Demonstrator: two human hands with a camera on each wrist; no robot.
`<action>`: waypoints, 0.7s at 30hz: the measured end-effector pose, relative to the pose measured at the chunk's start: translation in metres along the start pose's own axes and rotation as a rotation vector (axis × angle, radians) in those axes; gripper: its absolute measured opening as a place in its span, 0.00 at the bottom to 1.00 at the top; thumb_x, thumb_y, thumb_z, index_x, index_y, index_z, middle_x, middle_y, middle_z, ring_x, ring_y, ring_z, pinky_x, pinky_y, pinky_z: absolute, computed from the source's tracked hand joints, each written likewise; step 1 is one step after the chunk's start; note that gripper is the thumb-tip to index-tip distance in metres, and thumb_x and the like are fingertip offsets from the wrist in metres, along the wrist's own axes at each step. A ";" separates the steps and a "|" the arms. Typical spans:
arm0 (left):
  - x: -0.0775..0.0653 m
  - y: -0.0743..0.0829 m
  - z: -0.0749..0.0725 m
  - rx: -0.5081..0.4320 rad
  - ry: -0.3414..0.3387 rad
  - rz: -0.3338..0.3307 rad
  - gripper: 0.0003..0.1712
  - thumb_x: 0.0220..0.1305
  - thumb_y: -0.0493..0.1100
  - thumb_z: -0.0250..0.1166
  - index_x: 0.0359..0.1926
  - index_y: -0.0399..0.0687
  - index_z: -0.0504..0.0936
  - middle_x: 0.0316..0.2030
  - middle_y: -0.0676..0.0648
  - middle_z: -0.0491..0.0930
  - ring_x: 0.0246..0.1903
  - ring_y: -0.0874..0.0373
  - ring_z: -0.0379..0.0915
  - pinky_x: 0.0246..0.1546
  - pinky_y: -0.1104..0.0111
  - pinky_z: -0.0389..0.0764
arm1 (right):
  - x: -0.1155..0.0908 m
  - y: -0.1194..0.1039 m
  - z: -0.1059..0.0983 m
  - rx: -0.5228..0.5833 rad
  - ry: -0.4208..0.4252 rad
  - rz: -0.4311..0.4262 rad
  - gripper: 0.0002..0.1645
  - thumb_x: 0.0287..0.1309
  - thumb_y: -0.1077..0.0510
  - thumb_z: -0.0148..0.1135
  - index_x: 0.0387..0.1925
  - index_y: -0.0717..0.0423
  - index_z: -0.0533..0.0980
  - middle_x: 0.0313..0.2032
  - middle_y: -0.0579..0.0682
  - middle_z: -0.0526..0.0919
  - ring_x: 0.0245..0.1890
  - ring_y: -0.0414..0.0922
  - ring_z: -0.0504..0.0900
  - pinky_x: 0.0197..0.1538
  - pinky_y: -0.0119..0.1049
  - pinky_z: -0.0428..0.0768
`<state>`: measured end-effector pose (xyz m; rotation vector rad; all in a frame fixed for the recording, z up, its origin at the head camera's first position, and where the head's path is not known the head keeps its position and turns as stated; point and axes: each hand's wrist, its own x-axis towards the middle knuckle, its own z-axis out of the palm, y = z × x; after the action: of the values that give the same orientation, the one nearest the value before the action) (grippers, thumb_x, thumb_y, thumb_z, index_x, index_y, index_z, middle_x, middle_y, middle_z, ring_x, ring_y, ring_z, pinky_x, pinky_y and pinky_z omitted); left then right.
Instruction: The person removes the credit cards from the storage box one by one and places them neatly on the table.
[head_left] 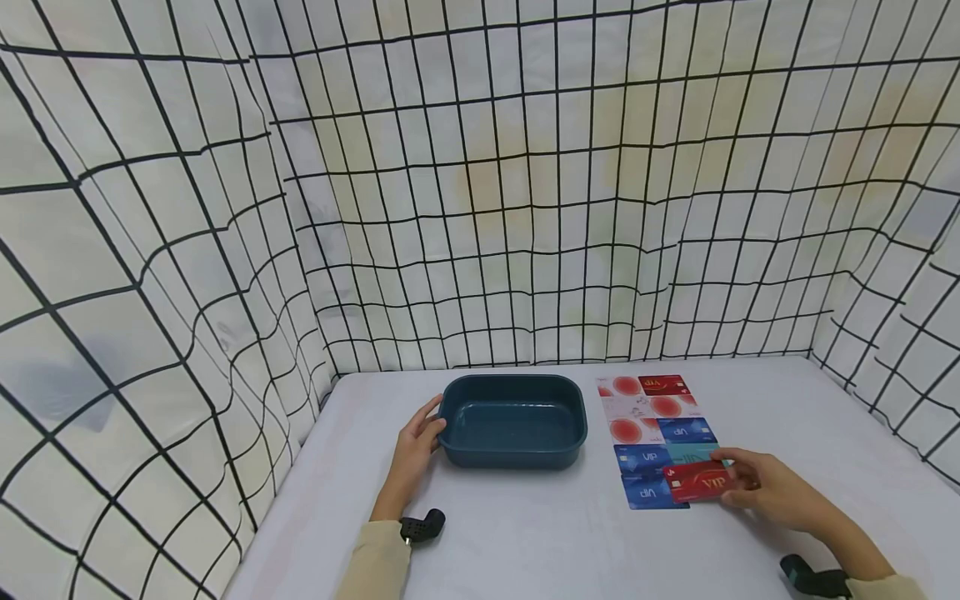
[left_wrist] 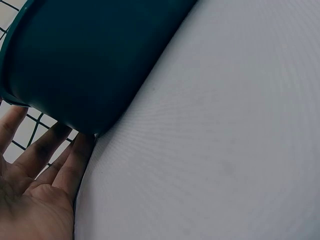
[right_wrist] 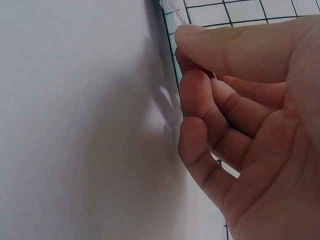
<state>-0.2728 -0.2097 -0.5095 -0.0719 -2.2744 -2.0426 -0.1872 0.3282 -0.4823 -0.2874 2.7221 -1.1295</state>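
Note:
A dark teal rectangular container (head_left: 510, 459) sits on the white table. My left hand (head_left: 408, 458) is at its left end, and its fairly straight fingers (left_wrist: 75, 165) touch the outer wall. On the right, my right hand (head_left: 776, 493) pinches a red VIP card (head_left: 692, 483) by its right end. That card overlaps a blue VIP card (head_left: 645, 493) and a teal card (head_left: 686, 452). In the right wrist view, the thumb and curled fingers (right_wrist: 195, 95) are close over the table, and the card is mostly hidden.
More cards lie edge to edge behind the held one: blue ones (head_left: 686, 431), a red VIP card (head_left: 663, 385) and several pale ones with red circles (head_left: 626, 431). A white wall with a black grid (head_left: 487, 250) encloses the table (head_left: 525, 542) at the back and sides.

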 end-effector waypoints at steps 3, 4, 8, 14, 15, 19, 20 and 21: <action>0.001 0.000 0.000 -0.015 -0.002 -0.004 0.27 0.77 0.44 0.56 0.74 0.60 0.69 0.70 0.38 0.72 0.68 0.46 0.72 0.57 0.70 0.82 | -0.002 0.002 -0.002 0.010 -0.008 -0.004 0.43 0.56 0.55 0.75 0.68 0.68 0.68 0.37 0.52 0.77 0.35 0.37 0.72 0.33 0.30 0.72; 0.001 0.001 0.000 -0.017 -0.003 -0.005 0.27 0.77 0.44 0.56 0.74 0.60 0.69 0.70 0.38 0.72 0.68 0.46 0.72 0.57 0.70 0.82 | -0.002 0.002 -0.002 0.012 -0.011 -0.002 0.43 0.56 0.54 0.75 0.68 0.69 0.68 0.37 0.52 0.76 0.35 0.36 0.72 0.33 0.30 0.72; 0.001 0.001 -0.001 -0.013 -0.008 -0.007 0.28 0.77 0.45 0.56 0.75 0.61 0.69 0.71 0.38 0.71 0.68 0.46 0.72 0.59 0.67 0.81 | -0.002 0.003 -0.004 0.000 -0.020 0.027 0.44 0.55 0.52 0.76 0.67 0.68 0.68 0.37 0.52 0.75 0.36 0.38 0.72 0.33 0.30 0.73; 0.001 0.001 -0.001 -0.010 -0.010 -0.015 0.27 0.77 0.46 0.56 0.75 0.61 0.69 0.72 0.39 0.70 0.69 0.46 0.71 0.64 0.61 0.79 | -0.001 0.004 -0.005 -0.010 -0.035 0.052 0.44 0.55 0.52 0.76 0.67 0.68 0.68 0.37 0.51 0.76 0.40 0.43 0.74 0.37 0.29 0.76; 0.001 0.001 -0.001 -0.011 -0.009 -0.017 0.27 0.77 0.46 0.56 0.74 0.61 0.69 0.72 0.39 0.70 0.69 0.46 0.71 0.64 0.61 0.79 | -0.001 0.004 -0.005 -0.008 -0.038 0.052 0.44 0.55 0.52 0.76 0.67 0.68 0.68 0.37 0.52 0.76 0.41 0.44 0.75 0.37 0.28 0.76; 0.001 0.001 -0.001 -0.016 -0.004 -0.016 0.27 0.77 0.46 0.56 0.74 0.60 0.69 0.72 0.38 0.70 0.69 0.46 0.71 0.64 0.61 0.80 | -0.002 0.006 -0.006 -0.002 -0.045 0.047 0.44 0.56 0.53 0.75 0.67 0.69 0.68 0.38 0.52 0.76 0.43 0.46 0.75 0.38 0.28 0.77; 0.001 0.000 -0.001 -0.016 -0.003 -0.016 0.27 0.77 0.46 0.56 0.74 0.60 0.69 0.72 0.38 0.70 0.69 0.46 0.71 0.64 0.61 0.80 | -0.002 0.007 -0.006 0.001 -0.048 0.046 0.44 0.56 0.53 0.75 0.67 0.69 0.68 0.38 0.52 0.76 0.43 0.46 0.75 0.38 0.28 0.78; 0.001 0.000 -0.001 -0.016 -0.002 -0.017 0.27 0.77 0.46 0.56 0.74 0.61 0.69 0.72 0.38 0.70 0.69 0.46 0.71 0.64 0.61 0.80 | -0.002 0.007 -0.007 0.004 -0.051 0.046 0.44 0.56 0.53 0.75 0.67 0.70 0.68 0.37 0.52 0.76 0.42 0.46 0.75 0.38 0.29 0.78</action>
<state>-0.2736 -0.2104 -0.5091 -0.0557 -2.2678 -2.0699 -0.1877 0.3381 -0.4824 -0.2485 2.6674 -1.0999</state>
